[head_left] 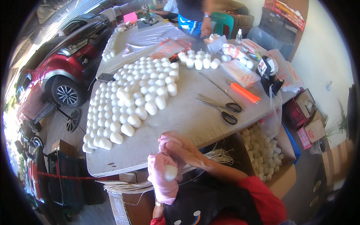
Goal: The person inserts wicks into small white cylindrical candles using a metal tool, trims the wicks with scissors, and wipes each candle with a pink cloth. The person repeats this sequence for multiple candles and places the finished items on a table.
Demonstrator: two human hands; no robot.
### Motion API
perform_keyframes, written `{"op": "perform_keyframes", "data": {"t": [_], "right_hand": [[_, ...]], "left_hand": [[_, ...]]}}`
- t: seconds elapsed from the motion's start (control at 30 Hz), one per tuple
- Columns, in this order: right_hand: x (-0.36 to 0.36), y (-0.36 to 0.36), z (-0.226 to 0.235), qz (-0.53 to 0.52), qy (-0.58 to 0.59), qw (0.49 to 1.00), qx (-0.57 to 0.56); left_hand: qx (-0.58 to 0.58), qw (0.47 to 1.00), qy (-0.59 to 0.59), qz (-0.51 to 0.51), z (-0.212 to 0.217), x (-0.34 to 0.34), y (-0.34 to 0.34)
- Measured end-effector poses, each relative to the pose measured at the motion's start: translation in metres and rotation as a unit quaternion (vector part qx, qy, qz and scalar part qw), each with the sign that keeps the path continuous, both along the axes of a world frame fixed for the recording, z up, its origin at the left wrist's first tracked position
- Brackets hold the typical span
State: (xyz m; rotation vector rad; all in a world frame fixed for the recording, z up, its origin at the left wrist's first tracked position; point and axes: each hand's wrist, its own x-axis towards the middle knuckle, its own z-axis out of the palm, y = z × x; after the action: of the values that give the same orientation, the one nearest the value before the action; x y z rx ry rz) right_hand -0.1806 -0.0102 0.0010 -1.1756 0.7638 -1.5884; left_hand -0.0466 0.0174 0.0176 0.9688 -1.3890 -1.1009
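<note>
Over the table's near edge, my left hand [160,180], in a pink glove or cloth, is wrapped round a white votive candle [171,173]. The candle's rounded end pokes out between the fingers. My right hand [173,145] is closed just above and against the left one, pink covering its fingers; whatever those fingers pinch is hidden. Many more white candles [127,129] stand in close rows on the table [168,129], some stacked on others. A bundle of pale wick strings [215,156] hangs below the table edge, beside my right forearm.
Black-handled scissors [221,107], a thin rod [217,85] and an orange-handled cutter [244,93] lie at the right. Wicked candles [198,62] stand farther back. A cardboard box [287,165] of small white pieces sits at right. Another person [193,18] stands beyond; a red vehicle [56,71] is left.
</note>
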Motion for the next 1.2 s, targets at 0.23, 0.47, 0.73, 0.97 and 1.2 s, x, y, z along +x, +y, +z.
{"op": "perform_keyframes", "data": {"t": [0.23, 0.47, 0.73, 0.97, 1.2], "right_hand": [[0.015, 0.013, 0.029, -0.043, 0.211, 0.936, -0.277], [0.032, 0.013, 0.022, -0.099, 0.319, 0.898, -0.288], [0.035, 0.014, 0.023, -0.141, 0.337, 0.886, -0.285], [0.038, 0.012, 0.035, -0.118, 0.256, 0.948, -0.149], [0.013, -0.010, 0.038, -0.002, 0.045, 0.998, 0.035]], "left_hand": [[-0.035, 0.991, -0.132, 0.009, 0.027, 0.002, -0.012], [-0.022, 0.995, -0.076, -0.060, 0.005, 0.020, -0.016], [-0.046, 0.991, -0.116, -0.047, -0.013, 0.029, -0.006], [-0.067, 0.986, -0.148, -0.039, -0.016, 0.022, -0.014], [-0.062, 0.988, -0.134, -0.051, -0.012, 0.020, -0.005]]}}
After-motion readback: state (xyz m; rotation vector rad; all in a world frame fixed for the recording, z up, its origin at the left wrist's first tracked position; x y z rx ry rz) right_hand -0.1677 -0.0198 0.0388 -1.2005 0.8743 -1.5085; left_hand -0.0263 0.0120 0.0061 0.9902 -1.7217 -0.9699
